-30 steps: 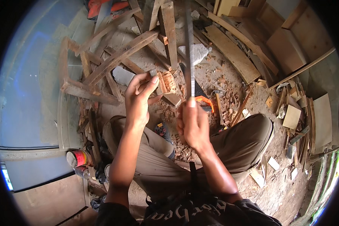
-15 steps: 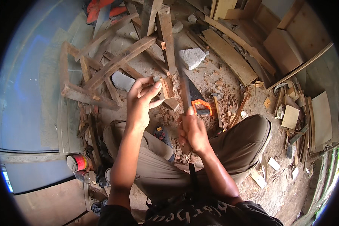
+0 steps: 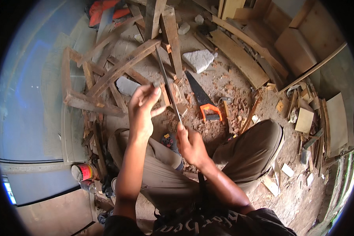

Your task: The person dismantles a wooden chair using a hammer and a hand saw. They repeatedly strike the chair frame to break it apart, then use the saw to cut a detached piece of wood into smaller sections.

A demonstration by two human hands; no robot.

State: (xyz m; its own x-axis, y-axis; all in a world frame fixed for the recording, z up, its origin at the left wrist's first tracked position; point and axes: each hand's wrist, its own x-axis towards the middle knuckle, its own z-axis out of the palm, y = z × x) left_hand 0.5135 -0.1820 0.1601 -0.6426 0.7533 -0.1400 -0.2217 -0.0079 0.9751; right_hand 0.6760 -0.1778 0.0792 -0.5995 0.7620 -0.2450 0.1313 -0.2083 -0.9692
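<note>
Dirt floor (image 3: 303,196) here is pretty much buried in wood chips and offcuts, with a rough frame of nailed weathered wooden slats (image 3: 106,78) lying off to our left and a blue-grey sheet wall (image 3: 27,98) beyond it. We're sitting cross-legged in khaki trousers, and what we're working with is a long thin grey metal blade (image 3: 168,84) that runs up and away from us at a slant. Our right hand (image 3: 190,143) is clenched around its near end, just above our knee, while our left hand (image 3: 143,108) is up beside the middle of it, fingers pinched on a small piece we can't make out, touching or nearly touching the blade. Compared with half a second ago, the blade has tilted over to the left, and the small wooden block that sat between the hands now looks mostly hidden behind the left fingers. Just past the blade on the ground is a handsaw with an orange plastic handle (image 3: 203,104), and a pale chunk of flat stone (image 3: 199,59) lies further out. Stacked wooden planks (image 3: 240,59) fill the far right, and a red-labelled tin can (image 3: 84,172) sits by our left hip.
</note>
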